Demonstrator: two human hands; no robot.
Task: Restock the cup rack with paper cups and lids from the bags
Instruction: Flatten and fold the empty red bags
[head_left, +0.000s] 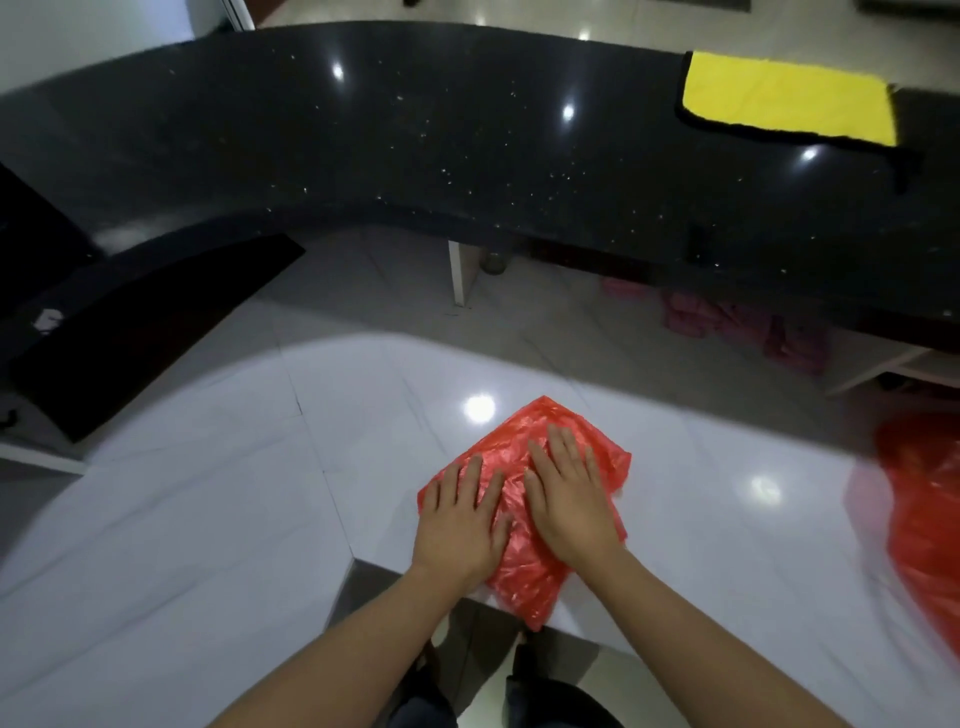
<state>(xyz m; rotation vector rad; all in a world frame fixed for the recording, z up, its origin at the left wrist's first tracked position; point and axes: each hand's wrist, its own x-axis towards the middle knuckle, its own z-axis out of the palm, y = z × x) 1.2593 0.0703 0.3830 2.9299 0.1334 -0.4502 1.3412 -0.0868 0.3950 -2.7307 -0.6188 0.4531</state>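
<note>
A flattened red plastic bag (524, 577) lies on the white counter (208, 493) in front of me, its near end hanging a little over the counter's edge. My left hand (460, 519) presses flat on the bag's left part with straight fingers. Beside it, my right hand (569, 493) lies flat on the bag's right part, fingers straight and spread. A second red plastic bag (919, 509) lies at the right edge of the view, blurred. No cups, lids or cup rack are in view.
A black speckled raised countertop (415, 145) curves across the back, with a yellow cloth (784, 98) on its right end. A dark panel (135, 332) leans at the left. Pink cloth (748, 327) lies on the floor under the black counter.
</note>
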